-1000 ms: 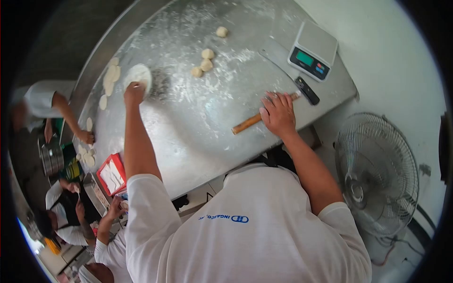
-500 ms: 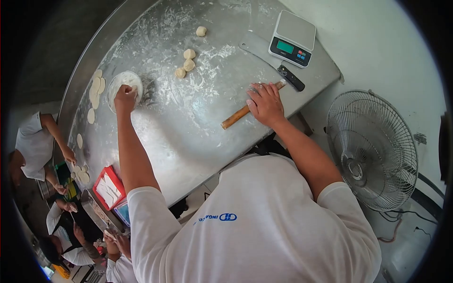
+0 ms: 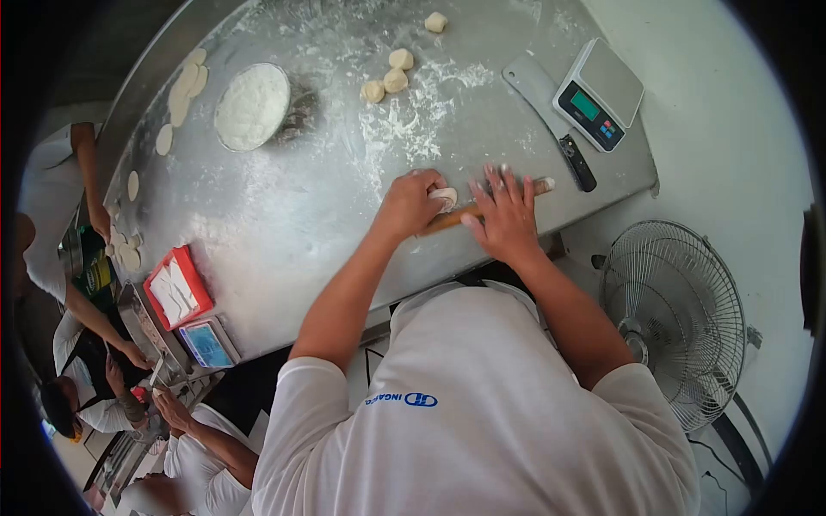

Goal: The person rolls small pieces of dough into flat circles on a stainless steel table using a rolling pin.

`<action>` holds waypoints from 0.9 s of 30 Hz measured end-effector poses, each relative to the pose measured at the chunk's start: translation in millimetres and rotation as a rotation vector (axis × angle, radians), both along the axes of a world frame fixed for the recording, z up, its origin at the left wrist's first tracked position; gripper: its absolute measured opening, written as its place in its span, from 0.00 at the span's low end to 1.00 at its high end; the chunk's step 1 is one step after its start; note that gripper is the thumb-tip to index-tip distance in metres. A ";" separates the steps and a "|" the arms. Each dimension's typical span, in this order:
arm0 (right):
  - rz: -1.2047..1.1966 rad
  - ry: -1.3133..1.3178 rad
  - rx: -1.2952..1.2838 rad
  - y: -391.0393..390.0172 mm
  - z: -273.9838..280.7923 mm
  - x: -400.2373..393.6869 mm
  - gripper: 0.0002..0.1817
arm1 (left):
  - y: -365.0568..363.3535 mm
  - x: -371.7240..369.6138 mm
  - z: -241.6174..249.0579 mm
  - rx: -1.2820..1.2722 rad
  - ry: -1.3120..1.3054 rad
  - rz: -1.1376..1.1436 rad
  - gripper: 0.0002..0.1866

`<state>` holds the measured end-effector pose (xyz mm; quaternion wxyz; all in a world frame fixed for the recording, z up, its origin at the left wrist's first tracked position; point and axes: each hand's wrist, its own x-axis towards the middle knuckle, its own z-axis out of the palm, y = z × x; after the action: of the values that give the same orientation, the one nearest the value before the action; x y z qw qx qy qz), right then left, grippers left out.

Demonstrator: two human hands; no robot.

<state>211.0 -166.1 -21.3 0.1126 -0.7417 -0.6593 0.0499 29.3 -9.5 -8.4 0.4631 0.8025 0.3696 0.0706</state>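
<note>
My left hand point(image 3: 411, 205) is closed around the edge of a small round piece of dough point(image 3: 444, 199), pale with flour, just above the table. Right beside it lies a wooden rolling pin point(image 3: 452, 221), slanting up to the right. My right hand point(image 3: 506, 215) rests flat across the pin with its fingers spread, covering the pin's middle. Several dough balls point(image 3: 396, 81) sit further back on the floured steel table point(image 3: 327, 198). A round bowl of white flour point(image 3: 252, 107) stands to the left of them.
At right are a cleaver point(image 3: 533, 84) with a black handle and a digital scale point(image 3: 594, 101). Flat dough rounds point(image 3: 182, 90) line the far left edge. A red tray point(image 3: 179, 286) stands at lower left, near co-workers point(image 3: 202, 456). A fan point(image 3: 675, 322) stands beyond the table corner.
My left hand has come from the flour bowl to the rolling pin, bringing a piece of dough. My right hand stays on the pin, its fingers now more spread. The view has shifted.
</note>
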 end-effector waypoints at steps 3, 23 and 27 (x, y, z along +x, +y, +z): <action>-0.119 -0.056 -0.014 66.1 -6.8 -1.3 0.36 | 4.7 0.4 -10.4 0.097 0.092 0.143 0.14; -0.163 -0.109 -0.032 134.4 -13.8 9.5 0.38 | 26.6 9.3 -8.0 0.137 -0.057 0.267 0.14; -0.131 -0.041 0.045 136.4 -7.6 13.2 0.37 | 43.7 11.2 -1.6 0.230 0.067 -0.008 0.14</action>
<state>224.2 -29.7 -28.9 0.1186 -0.7814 -0.6126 0.0123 40.4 34.3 -10.0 0.3555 0.8537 0.3711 0.0840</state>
